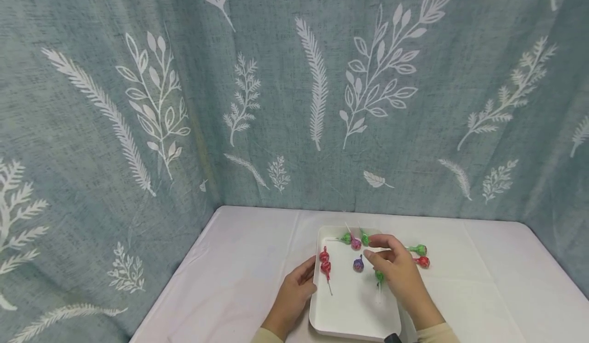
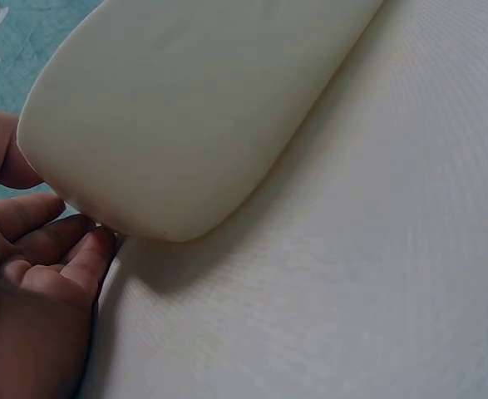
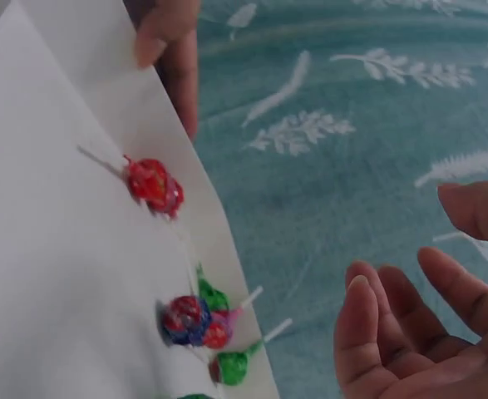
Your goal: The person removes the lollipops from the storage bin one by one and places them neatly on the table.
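Note:
My left hand (image 1: 294, 293) holds the left side of a white tray (image 1: 349, 317); in the left wrist view its fingers lie against the tray's outer wall (image 2: 185, 125). Over the tray's right part, my right hand (image 1: 397, 269) has its thumb and fingers apart, with nothing between them. Two red lollipops (image 1: 325, 267) lie along the left inner side. At the far end are a pink lollipop (image 1: 356, 244) and two green lollipops (image 1: 345, 238). A dark blue lollipop (image 1: 358, 265) lies mid-tray, and a green lollipop (image 1: 379, 275) is beside my right hand.
Right of the tray, a green lollipop (image 1: 418, 250) and a red lollipop (image 1: 423, 261) lie on the white-covered table (image 1: 474, 281). A blue-green curtain with white leaf prints (image 1: 294, 92) hangs behind and at the sides. A small black object (image 1: 392, 338) shows at the bottom edge.

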The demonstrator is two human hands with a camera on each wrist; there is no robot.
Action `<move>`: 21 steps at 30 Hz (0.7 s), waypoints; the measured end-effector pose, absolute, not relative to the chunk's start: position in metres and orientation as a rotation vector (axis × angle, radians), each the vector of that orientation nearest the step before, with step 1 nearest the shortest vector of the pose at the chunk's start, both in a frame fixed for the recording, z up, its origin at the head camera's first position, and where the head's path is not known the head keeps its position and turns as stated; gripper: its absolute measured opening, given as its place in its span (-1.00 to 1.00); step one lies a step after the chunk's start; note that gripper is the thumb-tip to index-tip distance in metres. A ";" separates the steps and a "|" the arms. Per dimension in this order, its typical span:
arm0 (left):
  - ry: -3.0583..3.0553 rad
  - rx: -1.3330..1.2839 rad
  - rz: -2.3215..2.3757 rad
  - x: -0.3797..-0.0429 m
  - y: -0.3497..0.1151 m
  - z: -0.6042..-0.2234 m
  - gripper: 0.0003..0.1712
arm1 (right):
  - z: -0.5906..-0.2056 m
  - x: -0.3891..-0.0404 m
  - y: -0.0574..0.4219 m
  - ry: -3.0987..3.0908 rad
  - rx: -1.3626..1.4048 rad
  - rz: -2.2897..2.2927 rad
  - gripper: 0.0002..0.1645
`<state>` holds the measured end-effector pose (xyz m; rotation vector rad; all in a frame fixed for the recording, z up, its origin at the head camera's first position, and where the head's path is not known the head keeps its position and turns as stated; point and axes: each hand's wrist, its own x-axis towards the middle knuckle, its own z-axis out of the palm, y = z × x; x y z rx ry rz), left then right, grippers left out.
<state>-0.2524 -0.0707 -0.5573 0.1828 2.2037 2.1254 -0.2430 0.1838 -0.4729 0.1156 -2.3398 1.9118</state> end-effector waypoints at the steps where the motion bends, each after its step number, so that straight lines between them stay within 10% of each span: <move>1: 2.206 0.177 2.121 -0.252 -0.071 -0.558 -0.14 | -0.474 -0.243 0.180 -2.345 0.124 1.905 -0.55; 21: 2.180 0.225 2.133 -0.252 -0.073 -0.559 -0.14 | -0.502 -0.285 0.113 -2.512 0.269 1.702 -0.60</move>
